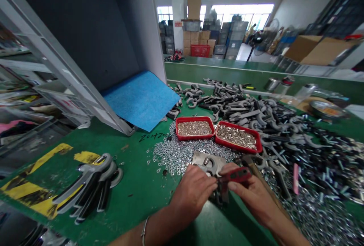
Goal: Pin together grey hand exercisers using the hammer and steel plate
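Note:
My left hand [192, 189] is closed, its fingers pressed on a grey hand tool with a hooked jaw [211, 167] that lies over a small metal plate [196, 157]. Between the thumb and fingers of my right hand [253, 196] is a red-handled tool [239, 175] with dark slots. Its working end meets the hooked-jaw tool beside my left fingertips; the exact contact is hidden. Just beyond the plate are a red tray of small brass-coloured parts [195, 127] and a red tray of metal pins [239, 136]. Small nuts or rings [173, 156] are strewn around them.
Finished-looking hooked tools [93, 181] lie stacked at left on yellow-black tape. A large pile of grey tool parts [250, 113] covers the back right. Screws [321, 158] spread at right, near a wooden handle [263, 181]. A grey crate [85, 56] with blue sheet [142, 98] stands behind left.

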Available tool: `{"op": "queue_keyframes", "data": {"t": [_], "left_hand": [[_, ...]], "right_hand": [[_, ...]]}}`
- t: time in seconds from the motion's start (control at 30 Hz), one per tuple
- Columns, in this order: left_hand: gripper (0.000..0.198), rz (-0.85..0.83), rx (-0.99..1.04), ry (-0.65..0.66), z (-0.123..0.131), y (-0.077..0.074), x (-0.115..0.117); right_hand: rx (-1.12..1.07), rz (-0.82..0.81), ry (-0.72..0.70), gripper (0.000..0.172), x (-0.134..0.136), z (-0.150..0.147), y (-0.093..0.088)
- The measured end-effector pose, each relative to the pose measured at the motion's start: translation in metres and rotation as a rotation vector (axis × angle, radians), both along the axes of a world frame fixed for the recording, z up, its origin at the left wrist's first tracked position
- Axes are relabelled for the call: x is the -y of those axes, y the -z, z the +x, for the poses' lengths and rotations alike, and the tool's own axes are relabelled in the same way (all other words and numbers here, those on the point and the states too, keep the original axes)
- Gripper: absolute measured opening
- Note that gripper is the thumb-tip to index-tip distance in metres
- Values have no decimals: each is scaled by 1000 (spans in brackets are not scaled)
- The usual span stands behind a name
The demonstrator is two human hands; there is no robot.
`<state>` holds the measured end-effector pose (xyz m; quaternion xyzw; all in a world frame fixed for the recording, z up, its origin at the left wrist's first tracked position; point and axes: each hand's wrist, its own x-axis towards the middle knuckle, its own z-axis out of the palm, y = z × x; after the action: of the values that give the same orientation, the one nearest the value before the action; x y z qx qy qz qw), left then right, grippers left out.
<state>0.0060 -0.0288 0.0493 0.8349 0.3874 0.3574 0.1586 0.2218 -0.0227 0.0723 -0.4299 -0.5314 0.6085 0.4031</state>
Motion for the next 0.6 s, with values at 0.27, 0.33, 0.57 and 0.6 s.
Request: {"op": "queue_keyframes", "data": {"t": [0.27,0.33,0.57,0.6], "left_hand": [[44,-282,-127,-187,-6,40,-12],[58,-313,-187,-201,-5,47,-16],[55,-340,-209,-181,-3,52,-20],[54,-339,-200,-180,-4,53,-20]], "right_hand": [[224,159,365,24,-31,-19,46],[314,155,349,24,-40,-24,59],[447,162,248,22,-46,-26,74],[446,155,245,23,-45,-26,74]]}}
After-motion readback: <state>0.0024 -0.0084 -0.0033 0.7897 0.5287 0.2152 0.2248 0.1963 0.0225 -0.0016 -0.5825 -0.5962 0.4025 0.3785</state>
